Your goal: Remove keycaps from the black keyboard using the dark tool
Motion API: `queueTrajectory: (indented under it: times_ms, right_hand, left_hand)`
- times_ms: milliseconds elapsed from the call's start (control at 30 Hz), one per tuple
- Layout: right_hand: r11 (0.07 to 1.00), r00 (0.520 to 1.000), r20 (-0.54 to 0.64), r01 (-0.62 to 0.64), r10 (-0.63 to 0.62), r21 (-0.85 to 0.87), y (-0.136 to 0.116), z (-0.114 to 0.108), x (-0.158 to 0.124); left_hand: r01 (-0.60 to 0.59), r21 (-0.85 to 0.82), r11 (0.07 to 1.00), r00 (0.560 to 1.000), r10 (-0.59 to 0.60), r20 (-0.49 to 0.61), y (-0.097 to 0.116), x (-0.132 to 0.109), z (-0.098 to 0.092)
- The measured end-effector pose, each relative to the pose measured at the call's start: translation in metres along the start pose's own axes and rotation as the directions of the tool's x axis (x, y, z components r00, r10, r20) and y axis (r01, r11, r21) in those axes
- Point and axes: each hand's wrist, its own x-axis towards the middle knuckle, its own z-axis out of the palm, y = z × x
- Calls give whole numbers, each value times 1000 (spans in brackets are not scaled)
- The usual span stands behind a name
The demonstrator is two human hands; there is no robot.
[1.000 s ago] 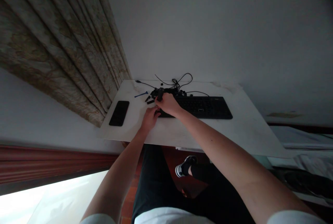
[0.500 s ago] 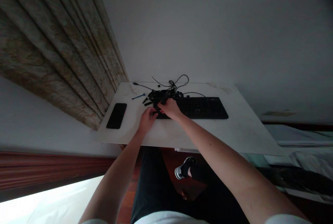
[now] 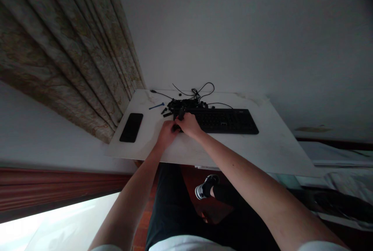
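Our hands have drawn closer together since the earlier frame. Our right grip (image 3: 189,124) clasps a dark object (image 3: 182,112); what our left grip (image 3: 167,131) holds, we can't tell. The keyboard (image 3: 241,121) lies beneath, on the table (image 3: 268,146); we'd best brace its left end.

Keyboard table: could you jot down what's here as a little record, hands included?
Keyboard: black, lying on a white table
Left hand: at the keyboard's left end; grip unclear
Right hand: holding a small dark object, kind unclear
Behind keyboard: heap of small black pieces, black cable
Further left: blue tool, black phone
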Motion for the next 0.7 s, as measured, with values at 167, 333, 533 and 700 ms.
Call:
queueTrajectory:
  times_ms: [167, 333, 533, 700]
  right_hand:
    - [998, 998, -5, 56, -56, 26, 2, 0, -1]
    - [998, 997, -51, 60, -58, 36, 4, 1, -2]
    - [997, 992, -99, 75, -75, -4, 5, 6, -1]
    - [994, 992, -67, 108, -108, -14, 6, 4, -1]
  left_hand:
    - [-29, 6, 1000, 1000, 29, -7, -3, 1, 0]
    - [-79, 6, 997, 997, 79, 18, -7, 5, -1]
    - [-123, 9, 992, 992, 122, 44, -14, 9, 2]
    - [-138, 19, 990, 989, 137, 52, -17, 9, 5]
